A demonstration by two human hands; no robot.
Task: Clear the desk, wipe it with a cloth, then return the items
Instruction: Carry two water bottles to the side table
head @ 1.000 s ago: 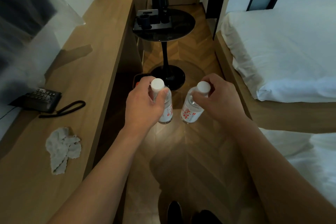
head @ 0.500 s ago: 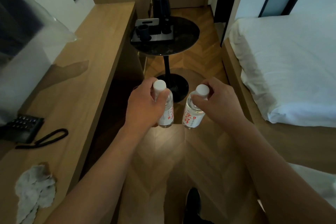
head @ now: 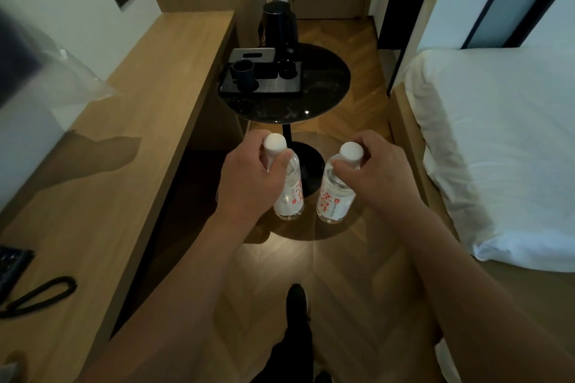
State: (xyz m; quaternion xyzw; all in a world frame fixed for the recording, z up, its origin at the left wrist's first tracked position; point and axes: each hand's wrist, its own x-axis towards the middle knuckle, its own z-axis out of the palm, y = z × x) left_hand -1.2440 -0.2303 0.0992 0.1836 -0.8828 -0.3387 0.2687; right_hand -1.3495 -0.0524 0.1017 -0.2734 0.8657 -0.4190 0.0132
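Two small clear water bottles with white caps and red print were held above the wooden floor [head: 342, 274], one in each hand, side by side and close but apart. The left bottle [head: 291, 196] was grasped at its neck by the left hand [head: 249, 183], the fingers curled round just under the cap. The right bottle [head: 334, 196] was gripped the same way by the right hand [head: 379, 174], thumb and fingers closed about the neck; it was tilted slightly, its base leaning toward the other bottle.

The long wooden desk [head: 140, 134] ran along the left side, well apart from both bottles. A black coiled cord [head: 40, 294] lay on it near the lower left edge, beside the corner of a dark keypad device [head: 12, 267], probably a telephone, though too little of it was visible to be sure.

Beyond the hands a round black side table [head: 311, 96] was seen, carrying a dark tray [head: 264, 84] with a dark cup [head: 242, 74] and a black kettle [head: 278, 25] at its far side. A white-sheeted bed [head: 497, 140] filled the right. A dark shoe [head: 297, 298] was visible on the floor below the arms.
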